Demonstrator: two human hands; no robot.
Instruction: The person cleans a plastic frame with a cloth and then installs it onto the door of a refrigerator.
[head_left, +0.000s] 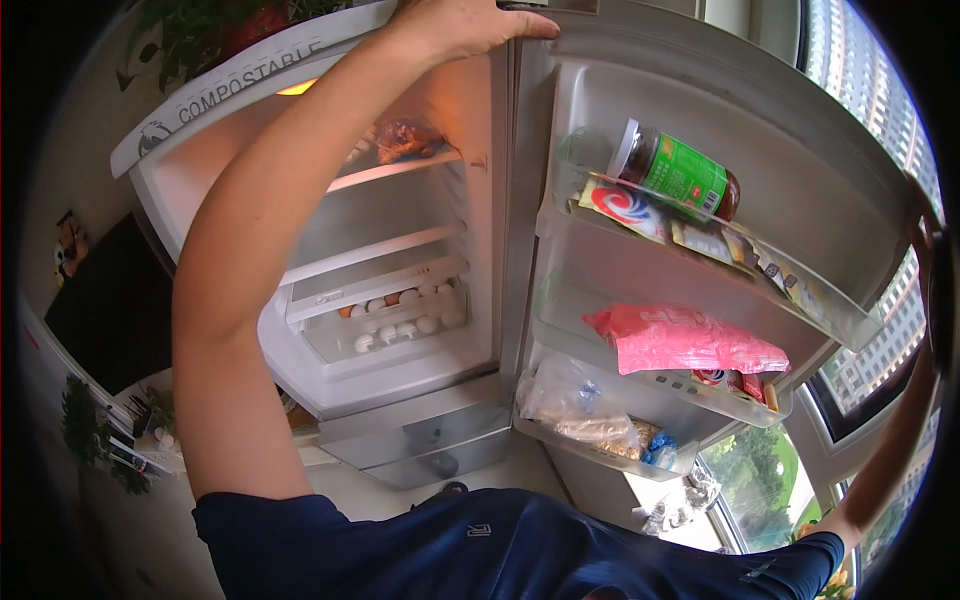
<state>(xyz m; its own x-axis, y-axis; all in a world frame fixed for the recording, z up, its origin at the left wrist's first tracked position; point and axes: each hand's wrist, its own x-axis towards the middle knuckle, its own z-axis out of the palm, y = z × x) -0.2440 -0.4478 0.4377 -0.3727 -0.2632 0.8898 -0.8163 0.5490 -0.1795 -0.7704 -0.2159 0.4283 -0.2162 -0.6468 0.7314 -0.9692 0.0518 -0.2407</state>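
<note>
The left hand [462,25] lies flat with fingers extended on the top edge of the open fridge [400,250], palm down, gripping nothing beyond that edge; the bare forearm runs down from it to a dark blue sleeve at the near edge of the view. The right hand [920,235] sits at the far right rim of the picture against the outer edge of the fridge door [700,120], and whether it is closed or open cannot be told there. The fridge stands open, its lit interior to the left and the door swung out to the right. Inside, a wrapped brown item [405,138] lies on the upper shelf, and a clear drawer of eggs [395,315] sits lower down. On the door, the upper rack carries a dark jar with a green label [675,172] lying tilted, with flat packets [630,208] just beside it. The middle rack holds a pink plastic bag [680,338]. The lowest rack holds a clear plastic bag [575,400] with pale contents. A potted plant [210,30] stands on top of the fridge at the far left. A window [870,350] lies right of the door.
</note>
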